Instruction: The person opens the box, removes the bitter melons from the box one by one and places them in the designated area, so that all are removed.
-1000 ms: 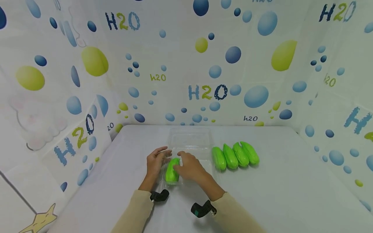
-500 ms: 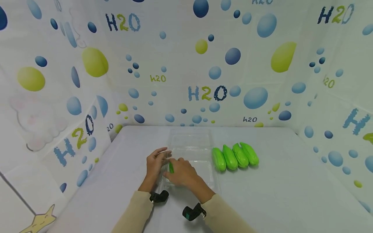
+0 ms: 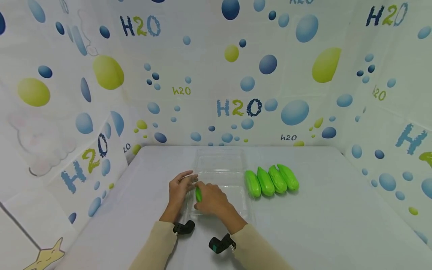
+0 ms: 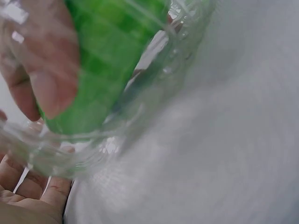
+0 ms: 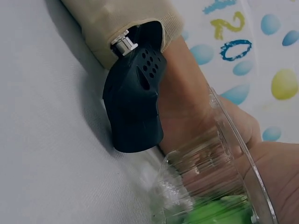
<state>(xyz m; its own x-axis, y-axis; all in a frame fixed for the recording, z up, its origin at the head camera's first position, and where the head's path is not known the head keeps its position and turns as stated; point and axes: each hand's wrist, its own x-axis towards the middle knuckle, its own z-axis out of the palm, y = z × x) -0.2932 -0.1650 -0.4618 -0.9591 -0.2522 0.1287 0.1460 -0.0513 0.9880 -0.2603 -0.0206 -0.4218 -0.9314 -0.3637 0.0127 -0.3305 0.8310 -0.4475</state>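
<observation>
A glossy green gourd-shaped vegetable (image 3: pixel 198 194) lies at the left side of a clear plastic clamshell box (image 3: pixel 237 197). My right hand (image 3: pixel 212 198) reaches over it and grips it, hiding most of it in the head view. Through the clear wall in the left wrist view, the right thumb presses along the vegetable (image 4: pixel 105 70). My left hand (image 3: pixel 179 189) stays at the box's left edge, fingers loosely extended beside the wall. Part of that hand (image 4: pixel 35 196) shows below the box in the left wrist view. The right wrist view catches only the vegetable's green end (image 5: pixel 219 211) behind plastic.
Several similar green vegetables (image 3: pixel 266 182) lie side by side right of the box. The box's transparent lid (image 3: pixel 219 160) is folded back toward the wall. A white-covered table (image 3: pixel 320 210) meets printed curtains (image 3: pixel 199 63) at the back and sides.
My right hand has moved left and closed over the green vegetable, covering most of it; over the last half second it barely shifts. The left hand has stayed at the box's edge.
</observation>
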